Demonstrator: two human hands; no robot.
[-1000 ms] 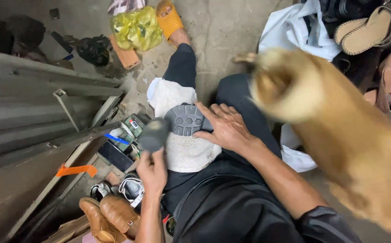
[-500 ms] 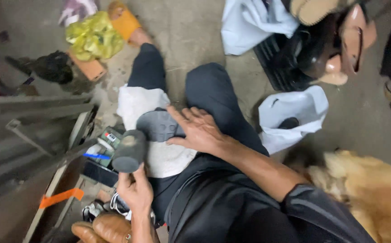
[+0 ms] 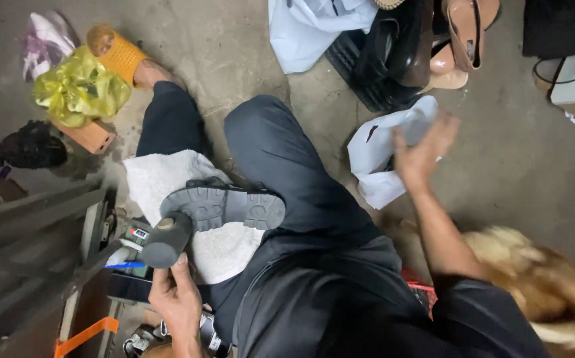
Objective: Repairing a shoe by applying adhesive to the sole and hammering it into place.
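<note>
Head view, looking straight down at a seated person's lap. The work in hand is a shoe (image 3: 224, 204), lying sole-up on a white towel (image 3: 168, 182) spread over the left thigh; its grey lugged sole looks seated flush from heel to toe, so my judgement is that the sole is already on and that pressing or tapping it home is what remains, though I cannot tell from here whether the edge is fully bonded. The left hand (image 3: 178, 301) has its fingers wrapped closed around the handle of a dark round-headed hammer (image 3: 166, 240), whose head sits just beside the heel end of the sole, close to touching. The right hand (image 3: 423, 156) is well away from the shoe, out to the side over the concrete floor (image 3: 234, 40), fingers spread open and holding nothing that I can see; it is blurred. Under it lies a crumpled white plastic bag (image 3: 380, 149). Another white bag (image 3: 317, 26) is at top centre, beside a black crate (image 3: 367, 79) piled with shoes. Top left: a crinkled yellow-green wrapper (image 3: 79, 89) on an orange block, a pale purple bag behind it. By the left knee there is a small tin with a coloured label (image 3: 138, 233), print too small to read. A blurred tan furry animal (image 3: 552, 292) is at lower right.
</note>
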